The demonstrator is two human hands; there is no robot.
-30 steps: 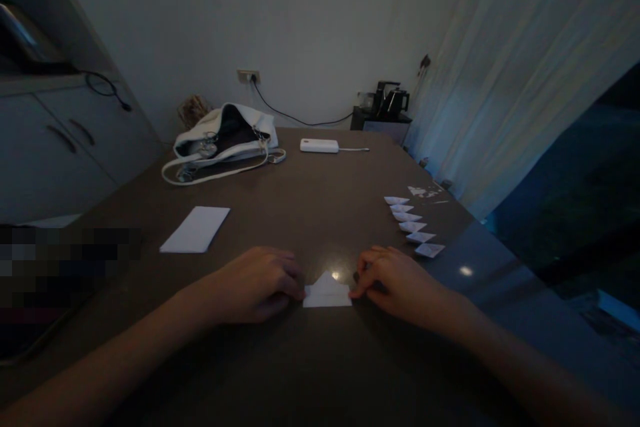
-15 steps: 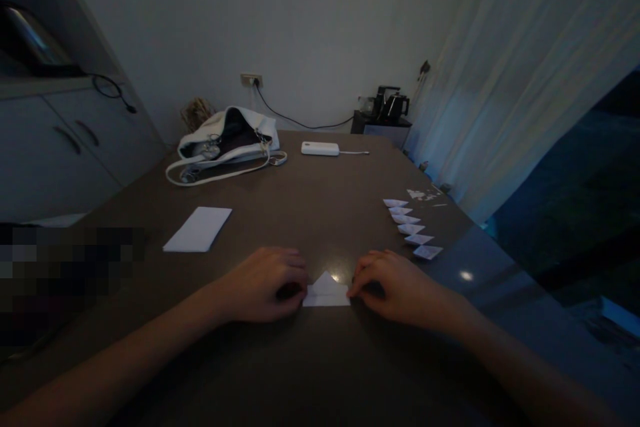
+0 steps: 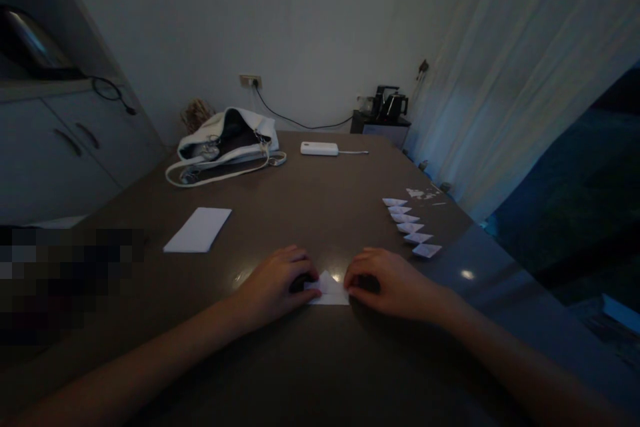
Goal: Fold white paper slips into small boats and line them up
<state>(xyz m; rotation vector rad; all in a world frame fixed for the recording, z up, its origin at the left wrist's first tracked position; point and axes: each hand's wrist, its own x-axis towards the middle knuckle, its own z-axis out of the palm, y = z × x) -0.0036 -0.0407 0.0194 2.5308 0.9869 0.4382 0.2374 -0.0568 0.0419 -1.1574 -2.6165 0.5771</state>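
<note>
We are pinching the right end of the folded paper in our right hand, while our left hand is resting its thumb on the left end, whether gripping or merely pressing we cannot tell. The paper is lying on the table between our hands, so we are creasing best by squaring edges and pressing evenly.

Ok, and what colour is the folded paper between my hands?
The paper is white; it shows best in the head view, the only one here.
</note>
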